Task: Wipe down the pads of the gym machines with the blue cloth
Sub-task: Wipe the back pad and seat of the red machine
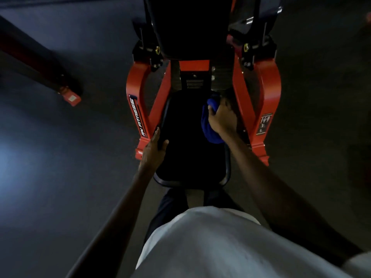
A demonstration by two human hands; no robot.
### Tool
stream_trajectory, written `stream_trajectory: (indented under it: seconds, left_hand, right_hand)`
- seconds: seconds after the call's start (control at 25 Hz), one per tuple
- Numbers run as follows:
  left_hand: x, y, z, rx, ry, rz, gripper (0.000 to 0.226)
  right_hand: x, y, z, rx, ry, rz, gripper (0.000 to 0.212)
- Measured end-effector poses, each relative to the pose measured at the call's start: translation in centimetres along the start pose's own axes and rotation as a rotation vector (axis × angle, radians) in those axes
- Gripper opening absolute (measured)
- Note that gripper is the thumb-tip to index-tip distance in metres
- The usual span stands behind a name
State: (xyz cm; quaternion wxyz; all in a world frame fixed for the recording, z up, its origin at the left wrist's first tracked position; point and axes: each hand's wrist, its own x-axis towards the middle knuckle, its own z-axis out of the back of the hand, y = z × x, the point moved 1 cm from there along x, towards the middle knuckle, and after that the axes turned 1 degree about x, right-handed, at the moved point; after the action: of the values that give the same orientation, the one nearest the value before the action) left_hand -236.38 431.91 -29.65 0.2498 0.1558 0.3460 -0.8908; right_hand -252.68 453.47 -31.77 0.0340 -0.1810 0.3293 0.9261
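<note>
A black seat pad [188, 141] of a red-framed gym machine lies straight below me. My right hand [222, 117] grips a bunched blue cloth [209, 122] against the pad's right side near its far end. My left hand [153, 149] holds the pad's left edge, thumb on top and fingers down the side. A black back pad [192, 27] rises beyond the seat, dark and hard to make out.
The red frame arms [138, 105] flank the seat on both sides. Another red and black machine bar [40, 63] crosses the dark floor at the upper left. My legs and white shirt [210, 243] are just in front of the seat's near edge.
</note>
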Motion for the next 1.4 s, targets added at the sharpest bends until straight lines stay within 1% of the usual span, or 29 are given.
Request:
stream_trajectory:
  seconds: [0.08, 0.16, 0.24, 0.4, 0.52, 0.6, 0.68, 0.76, 0.88, 0.92, 0.96, 1.0, 1.12, 1.2, 1.24, 1.4]
  left_hand:
    - [-1.7, 1.0, -0.6, -0.008, -0.021, 0.016, 0.062]
    - [-2.8, 1.9, -1.0, -0.023, -0.049, 0.036, 0.063]
    - [-3.3, 2.2, -1.2, -0.038, -0.082, 0.04, 0.063]
    - [-3.5, 2.8, -1.3, -0.024, -0.092, 0.039, 0.059]
    - [-4.7, 3.5, -1.3, -0.026, -0.128, 0.027, 0.056]
    - [-6.0, 4.3, -1.4, -0.042, -0.155, 0.033, 0.052]
    - [-7.6, 5.1, -1.9, -0.048, -0.172, 0.035, 0.051]
    - [-9.1, 5.8, -2.0, -0.072, -0.183, 0.028, 0.049]
    - [-9.8, 7.0, -2.0, -0.125, -0.225, 0.025, 0.047]
    - [-10.0, 7.3, -1.9, -0.127, -0.228, 0.01, 0.047]
    - [-10.1, 7.5, -1.9, -0.131, -0.229, -0.015, 0.047]
    - [-10.3, 7.6, -1.9, -0.148, -0.225, -0.048, 0.047]
    - [-11.0, 7.4, -2.0, -0.213, -0.22, -0.109, 0.046]
    - [-11.1, 7.2, -2.2, -0.252, -0.229, -0.116, 0.046]
    - [-11.2, 7.3, -2.4, -0.274, -0.233, -0.12, 0.046]
    - [-11.7, 6.5, -2.9, -0.309, -0.259, -0.058, 0.046]
  right_hand:
    - [-4.9, -1.6, -0.3, -0.033, -0.01, 0.041, 0.067]
    - [-7.1, -2.8, -0.6, -0.053, 0.028, 0.102, 0.069]
    - [-5.5, -2.5, 0.2, -0.032, 0.036, 0.115, 0.068]
    - [-1.2, -1.5, 1.1, 0.108, 0.002, 0.075, 0.056]
    - [-4.8, -2.9, 0.5, 0.04, 0.016, 0.102, 0.06]
    - [-9.6, -4.4, -0.5, -0.063, 0.009, 0.183, 0.063]
    - [-13.5, -5.7, -1.5, -0.161, 0.031, 0.321, 0.064]
    - [-14.7, -6.2, -1.5, -0.184, 0.059, 0.388, 0.062]
    - [-13.0, -5.5, -1.0, -0.12, 0.015, 0.304, 0.059]
    - [-13.2, -5.2, -1.1, -0.125, -0.015, 0.271, 0.059]
    - [-13.9, -5.0, -1.5, -0.161, -0.038, 0.277, 0.058]
    - [-15.0, -5.0, -2.0, -0.213, -0.037, 0.324, 0.057]
    - [-17.7, -5.6, -2.8, -0.324, 0.071, 0.57, 0.054]
    - [-15.8, -4.9, -2.2, -0.336, 0.119, 0.654, 0.053]
    - [-14.4, -4.0, -2.1, -0.345, 0.136, 0.645, 0.053]
    - [-6.5, -0.1, -2.4, -0.372, 0.101, 0.486, 0.055]
